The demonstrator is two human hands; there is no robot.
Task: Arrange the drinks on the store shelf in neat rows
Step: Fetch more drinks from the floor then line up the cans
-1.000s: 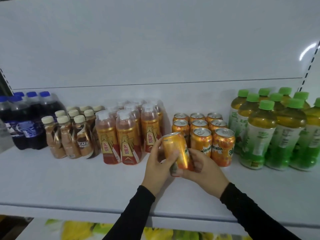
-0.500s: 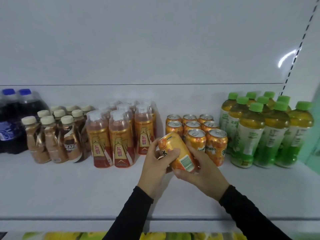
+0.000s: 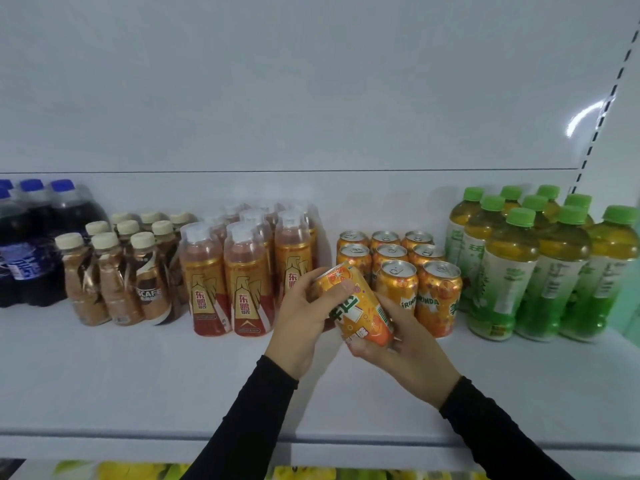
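I have the orange aluminium soda can (image 3: 356,306) up off the white shelf (image 3: 138,375), held between both hands in front of the can block. My left hand (image 3: 304,327) wraps its upper end, thumb curled across the printed wall; my right hand (image 3: 405,355) cups the lower end from beneath, fingers curled under the base. The can is tilted, its long axis running from far-left at the silver lid to near-right at the base, so it must be turned upright before it can stand. The gap it belongs to, as I judge it, lies just behind and to the right: the front-left corner of the orange can group (image 3: 401,271), where 8 cans stand in 3 columns and the left column stops short. Smooth thin metal, glossy print, easy to dent if squeezed. Tall red-and-gold plastic bottles (image 3: 225,289) stand close on the left, green-capped tea bottles (image 3: 519,271) to the right.
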